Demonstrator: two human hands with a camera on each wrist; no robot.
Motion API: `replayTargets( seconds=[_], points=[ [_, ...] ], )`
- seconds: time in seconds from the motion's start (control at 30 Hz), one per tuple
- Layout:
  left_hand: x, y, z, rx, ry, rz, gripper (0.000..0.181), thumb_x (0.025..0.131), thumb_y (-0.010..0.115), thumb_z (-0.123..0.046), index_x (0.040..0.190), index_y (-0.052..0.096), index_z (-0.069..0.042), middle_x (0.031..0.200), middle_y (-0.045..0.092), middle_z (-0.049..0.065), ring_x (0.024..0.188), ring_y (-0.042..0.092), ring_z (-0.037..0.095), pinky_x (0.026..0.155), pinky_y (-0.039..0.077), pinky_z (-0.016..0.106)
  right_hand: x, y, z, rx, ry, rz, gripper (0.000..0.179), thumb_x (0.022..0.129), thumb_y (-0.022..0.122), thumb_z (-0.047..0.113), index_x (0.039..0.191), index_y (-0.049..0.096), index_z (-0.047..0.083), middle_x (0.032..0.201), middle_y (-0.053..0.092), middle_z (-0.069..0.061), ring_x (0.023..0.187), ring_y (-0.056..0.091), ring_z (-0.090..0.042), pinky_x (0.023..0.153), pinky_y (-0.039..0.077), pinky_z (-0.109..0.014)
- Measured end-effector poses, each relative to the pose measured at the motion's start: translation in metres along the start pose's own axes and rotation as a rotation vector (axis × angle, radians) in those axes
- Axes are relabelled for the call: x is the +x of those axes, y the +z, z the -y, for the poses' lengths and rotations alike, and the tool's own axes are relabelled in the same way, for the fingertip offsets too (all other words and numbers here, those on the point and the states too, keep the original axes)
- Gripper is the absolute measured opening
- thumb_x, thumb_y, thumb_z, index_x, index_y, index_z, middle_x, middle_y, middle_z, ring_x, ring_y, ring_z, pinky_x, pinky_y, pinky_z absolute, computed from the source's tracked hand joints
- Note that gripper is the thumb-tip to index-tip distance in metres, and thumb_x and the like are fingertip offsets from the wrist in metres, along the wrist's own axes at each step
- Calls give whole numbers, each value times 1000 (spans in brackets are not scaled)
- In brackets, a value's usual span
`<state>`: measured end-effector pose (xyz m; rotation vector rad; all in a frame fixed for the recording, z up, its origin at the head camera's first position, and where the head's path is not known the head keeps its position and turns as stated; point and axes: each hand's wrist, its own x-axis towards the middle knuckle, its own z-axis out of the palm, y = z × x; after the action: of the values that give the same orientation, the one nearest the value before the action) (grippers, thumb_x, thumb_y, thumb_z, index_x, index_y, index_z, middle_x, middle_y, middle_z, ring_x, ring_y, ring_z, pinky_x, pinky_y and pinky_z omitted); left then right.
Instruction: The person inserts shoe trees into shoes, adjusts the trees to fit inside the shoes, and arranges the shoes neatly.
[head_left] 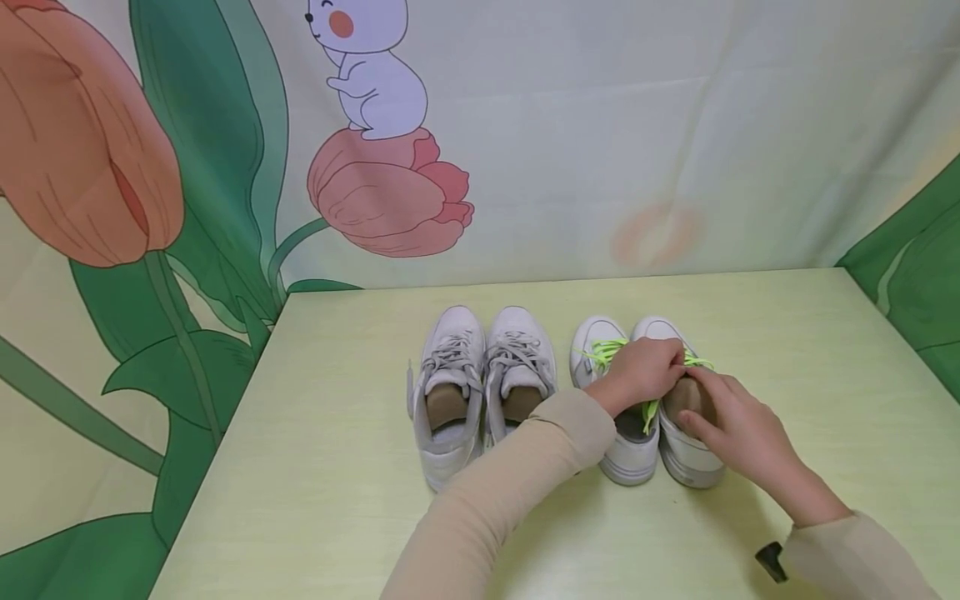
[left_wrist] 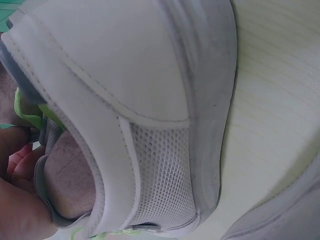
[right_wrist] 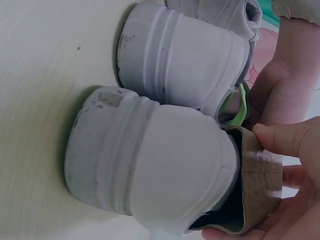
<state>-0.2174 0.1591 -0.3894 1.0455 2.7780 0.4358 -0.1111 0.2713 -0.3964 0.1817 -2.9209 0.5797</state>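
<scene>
In the head view, a white shoe (head_left: 693,462) with bright green laces (head_left: 697,360) stands at the right, beside its mate (head_left: 630,462). My right hand (head_left: 742,425) pinches a curved brown cardboard insert (right_wrist: 262,180) at the opening of the right-hand shoe, thumb on one side and fingers on the other. Reaching across the mate, my left hand (head_left: 647,371) has its fingers curled at the grey tongue (left_wrist: 40,134) of the right-hand shoe and seems to pinch it. A brown insert (left_wrist: 70,172) also shows inside the mate. My hands hide most of the laces.
A second pair stands to the left: a white shoe (head_left: 453,458) and another white shoe (head_left: 517,346), both with grey laces and brown inserts. My left sleeve passes in front of this pair. A printed cloth (head_left: 540,167) hangs behind the pale table (head_left: 315,467).
</scene>
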Motion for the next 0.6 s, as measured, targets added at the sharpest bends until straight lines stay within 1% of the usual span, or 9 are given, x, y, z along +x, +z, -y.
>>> replayTargets(
  seconds=[0.17, 0.37, 0.47, 0.6],
  points=[
    [0, 0, 0, -11, 8, 4, 14, 91, 46, -29, 82, 52, -21, 72, 52, -11, 66, 49, 4, 54, 36, 16, 1, 1, 0, 7, 20, 2, 56, 81, 62, 21, 128, 37, 1, 118, 47, -27, 99, 50, -44, 68, 42, -56],
    [1, 0, 2, -15, 19, -6, 12, 91, 48, -28, 82, 53, -20, 73, 53, -11, 67, 49, 4, 55, 35, 15, 1, 2, -5, 45, 61, 9, 62, 80, 63, 28, 129, 38, 1, 124, 45, -26, 108, 45, -42, 77, 40, -56],
    [0, 0, 2, -19, 19, -5, 12, 90, 48, -28, 82, 54, -21, 72, 53, -11, 67, 49, 4, 56, 35, 15, -1, 3, -7, 44, 67, -11, 65, 79, 64, 33, 129, 39, 1, 124, 46, -25, 110, 44, -41, 78, 40, -56],
    [0, 0, 3, -28, 24, -13, 12, 90, 49, -28, 83, 55, -21, 73, 54, -11, 68, 49, 4, 56, 35, 16, -5, 2, -6, 29, 57, -68, 63, 76, 67, 30, 126, 42, 1, 122, 48, -24, 109, 46, -41, 77, 40, -56]
  ],
)
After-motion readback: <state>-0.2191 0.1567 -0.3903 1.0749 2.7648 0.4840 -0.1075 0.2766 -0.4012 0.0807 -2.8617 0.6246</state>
